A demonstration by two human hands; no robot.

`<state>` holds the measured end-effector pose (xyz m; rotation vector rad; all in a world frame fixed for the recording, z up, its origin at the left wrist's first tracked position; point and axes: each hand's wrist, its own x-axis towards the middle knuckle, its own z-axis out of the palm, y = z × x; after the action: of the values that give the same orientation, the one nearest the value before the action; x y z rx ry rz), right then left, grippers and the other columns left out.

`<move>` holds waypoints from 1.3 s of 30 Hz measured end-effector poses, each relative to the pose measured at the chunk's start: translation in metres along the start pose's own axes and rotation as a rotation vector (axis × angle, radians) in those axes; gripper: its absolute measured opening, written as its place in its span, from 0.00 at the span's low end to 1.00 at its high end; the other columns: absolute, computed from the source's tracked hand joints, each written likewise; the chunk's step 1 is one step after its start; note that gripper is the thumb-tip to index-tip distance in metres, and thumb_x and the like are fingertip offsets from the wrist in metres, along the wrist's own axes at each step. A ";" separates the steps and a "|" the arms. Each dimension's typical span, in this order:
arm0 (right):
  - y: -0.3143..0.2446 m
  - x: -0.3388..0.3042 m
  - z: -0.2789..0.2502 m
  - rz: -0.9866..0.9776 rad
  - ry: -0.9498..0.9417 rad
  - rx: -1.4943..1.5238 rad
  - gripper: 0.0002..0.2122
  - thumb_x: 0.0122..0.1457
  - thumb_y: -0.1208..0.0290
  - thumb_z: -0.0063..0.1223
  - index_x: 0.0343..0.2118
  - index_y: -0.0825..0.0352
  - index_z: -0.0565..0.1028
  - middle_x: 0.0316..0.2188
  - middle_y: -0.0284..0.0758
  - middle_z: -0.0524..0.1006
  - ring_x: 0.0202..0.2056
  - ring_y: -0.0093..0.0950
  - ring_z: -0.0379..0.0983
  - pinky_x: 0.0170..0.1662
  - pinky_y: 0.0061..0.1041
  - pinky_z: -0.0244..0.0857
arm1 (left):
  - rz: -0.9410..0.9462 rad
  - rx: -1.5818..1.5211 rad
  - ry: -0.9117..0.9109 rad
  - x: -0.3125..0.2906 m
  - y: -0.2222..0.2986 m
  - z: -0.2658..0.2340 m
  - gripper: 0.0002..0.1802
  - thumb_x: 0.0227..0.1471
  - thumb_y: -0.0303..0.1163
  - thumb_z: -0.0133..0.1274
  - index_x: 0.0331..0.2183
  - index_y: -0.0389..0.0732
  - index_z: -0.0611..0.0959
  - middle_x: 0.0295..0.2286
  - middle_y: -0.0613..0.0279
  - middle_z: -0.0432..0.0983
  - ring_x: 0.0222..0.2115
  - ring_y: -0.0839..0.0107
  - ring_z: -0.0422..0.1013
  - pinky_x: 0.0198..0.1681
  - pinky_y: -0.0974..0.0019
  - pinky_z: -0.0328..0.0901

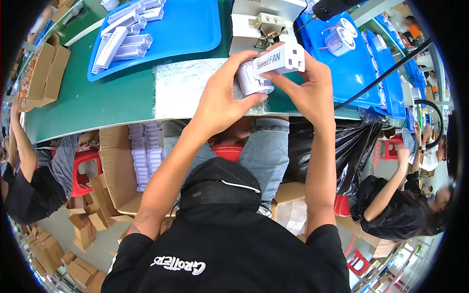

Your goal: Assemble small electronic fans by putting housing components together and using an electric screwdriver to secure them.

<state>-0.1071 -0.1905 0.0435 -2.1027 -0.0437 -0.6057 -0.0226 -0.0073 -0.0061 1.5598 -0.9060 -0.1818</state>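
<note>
Above the front edge of the green table, my left hand (218, 97) grips a round white fan housing (248, 82) between thumb and fingers. My right hand (312, 93) is closed around a white plastic fan handle (279, 59) with dark printing on its side and small square openings at its end. The handle lies across the top of the housing and the two touch. Whether they are joined is not visible. Some fingertips of both hands are hidden behind the parts. A white worn sheet (178, 90) lies on the table beside my left hand.
A blue tray (195, 34) with several handle pieces lies to the left. Blue trays (349, 80) with round white wired housings are at right, under a black cable (391, 75) and dark tool (327, 9). Ahead stands a metal fixture (270, 27). People work on both sides.
</note>
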 end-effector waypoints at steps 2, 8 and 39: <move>-0.007 0.002 -0.003 -0.008 -0.033 -0.096 0.18 0.53 0.78 0.73 0.48 0.69 0.82 0.39 0.37 0.87 0.42 0.31 0.86 0.47 0.27 0.77 | -0.032 -0.086 -0.008 0.001 -0.003 0.001 0.37 0.43 0.27 0.73 0.57 0.40 0.78 0.50 0.50 0.80 0.52 0.55 0.77 0.58 0.57 0.68; -0.005 0.013 -0.007 -0.108 -0.160 -0.123 0.18 0.52 0.78 0.72 0.47 0.70 0.82 0.41 0.38 0.86 0.41 0.35 0.86 0.45 0.29 0.77 | -0.037 -0.146 -0.014 0.000 -0.008 -0.001 0.38 0.42 0.26 0.73 0.56 0.39 0.78 0.48 0.52 0.82 0.51 0.60 0.78 0.56 0.59 0.70; -0.010 -0.022 0.025 -0.051 0.351 -0.326 0.15 0.52 0.69 0.67 0.43 0.64 0.81 0.32 0.42 0.82 0.33 0.46 0.81 0.32 0.42 0.74 | 0.147 0.192 0.084 -0.003 -0.028 0.021 0.34 0.46 0.28 0.71 0.55 0.34 0.81 0.51 0.48 0.80 0.52 0.53 0.77 0.58 0.54 0.69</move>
<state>-0.1193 -0.1608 0.0302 -2.2772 0.2134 -1.0638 -0.0244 -0.0235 -0.0365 1.6565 -0.9901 0.0768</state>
